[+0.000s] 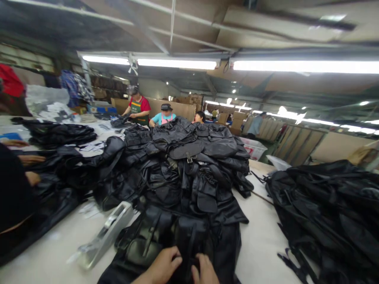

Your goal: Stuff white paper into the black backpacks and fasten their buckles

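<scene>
While the big pile of black bags [186,150] fills the middle of the counter [257,244], one black backpack [192,228] lies just on its near side, front pockets up, its far end up against the pile. Both hands are on that backpack, so nearer the wearer than the pile. Left hand [162,264]: fingers bent, thumb and forefinger near each other over the front; can't tell if they pinch any material. Right hand [205,270]: fingers curled down on the front, thumb a little apart; grip can't be told either. Lower edge of frame cuts both wrists.

Near side of the pile, off to its left: a grey metal tool [102,245], lying just beside the backpack, blurred. Further left of the pile: a co-worker's dark sleeve [13,189], that person's hands among more black bags. Right of the pile, apart from it: a second heap of black bags [325,205], straps trailing onto the counter. Beyond the pile: person in red top and green apron [137,108], hands on dark material; beside them, person in light blue top [164,118].
</scene>
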Available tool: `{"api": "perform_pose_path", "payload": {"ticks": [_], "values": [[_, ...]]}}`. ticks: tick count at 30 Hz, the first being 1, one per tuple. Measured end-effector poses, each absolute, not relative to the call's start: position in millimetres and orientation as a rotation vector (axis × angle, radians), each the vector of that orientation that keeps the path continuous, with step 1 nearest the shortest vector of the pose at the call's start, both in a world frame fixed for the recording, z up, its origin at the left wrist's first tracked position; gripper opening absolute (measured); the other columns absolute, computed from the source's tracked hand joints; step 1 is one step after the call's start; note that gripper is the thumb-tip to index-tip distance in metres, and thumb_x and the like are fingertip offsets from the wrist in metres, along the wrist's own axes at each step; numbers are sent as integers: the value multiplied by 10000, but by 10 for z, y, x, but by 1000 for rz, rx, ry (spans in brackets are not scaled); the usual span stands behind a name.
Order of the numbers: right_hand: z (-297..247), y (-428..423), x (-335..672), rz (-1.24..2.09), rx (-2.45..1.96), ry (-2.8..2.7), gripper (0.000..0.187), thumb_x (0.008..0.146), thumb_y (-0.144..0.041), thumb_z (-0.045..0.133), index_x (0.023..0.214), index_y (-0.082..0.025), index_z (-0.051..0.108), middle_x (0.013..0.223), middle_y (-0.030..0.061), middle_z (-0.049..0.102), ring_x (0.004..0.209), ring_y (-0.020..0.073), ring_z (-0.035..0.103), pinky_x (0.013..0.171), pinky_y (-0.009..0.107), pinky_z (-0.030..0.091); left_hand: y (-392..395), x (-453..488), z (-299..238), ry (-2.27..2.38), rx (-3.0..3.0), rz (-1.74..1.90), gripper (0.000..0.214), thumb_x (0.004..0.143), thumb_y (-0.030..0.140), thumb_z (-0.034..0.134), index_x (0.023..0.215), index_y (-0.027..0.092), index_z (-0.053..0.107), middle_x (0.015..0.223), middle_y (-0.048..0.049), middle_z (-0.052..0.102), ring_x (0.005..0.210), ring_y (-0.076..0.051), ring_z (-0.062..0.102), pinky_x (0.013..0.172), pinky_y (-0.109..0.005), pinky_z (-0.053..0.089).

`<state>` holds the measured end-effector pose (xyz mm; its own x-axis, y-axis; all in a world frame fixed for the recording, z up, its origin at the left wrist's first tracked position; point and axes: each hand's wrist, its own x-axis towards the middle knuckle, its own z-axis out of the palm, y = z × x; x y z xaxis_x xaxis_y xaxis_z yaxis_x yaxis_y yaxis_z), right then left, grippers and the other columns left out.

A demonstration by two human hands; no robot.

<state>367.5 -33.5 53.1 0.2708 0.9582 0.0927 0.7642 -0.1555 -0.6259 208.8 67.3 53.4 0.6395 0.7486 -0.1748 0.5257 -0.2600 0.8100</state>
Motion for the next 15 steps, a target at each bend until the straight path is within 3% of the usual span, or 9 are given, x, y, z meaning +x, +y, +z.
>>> {"api": "perform_pose_path", "payload": {"ticks": [4,8,11,15], "values": [[419,-360,3584,638,-1801,-1444,403,809,-296,493,1194,-180,523,1198,84,534,1142,210,464,993,298,341,587,2126,622,937,1928,313,189,775,289,462,782,165,605,766,22,627,772,-135,549,718,-212,406],[452,-315,3539,865,-1639,-1187,390,866,-452,385,1023,-173,607,1048,68,620,1020,186,546,904,243,395,522,2096,622,915,1922,315,193,795,306,470,799,173,609,776,27,629,767,-127,558,713,-207,402],[455,-258,3543,967,-1599,-926,403,809,-496,457,954,-149,602,922,64,655,940,198,582,858,253,416,520,2096,658,952,1953,345,197,801,323,477,805,182,614,789,15,637,765,-131,567,708,-215,400],[498,-175,3588,1088,-1424,-692,394,696,-417,598,972,-139,567,847,47,662,900,198,590,864,269,406,657,2231,768,1127,1871,520,232,799,344,485,902,178,610,825,-15,644,779,-144,571,725,-233,399]]}}
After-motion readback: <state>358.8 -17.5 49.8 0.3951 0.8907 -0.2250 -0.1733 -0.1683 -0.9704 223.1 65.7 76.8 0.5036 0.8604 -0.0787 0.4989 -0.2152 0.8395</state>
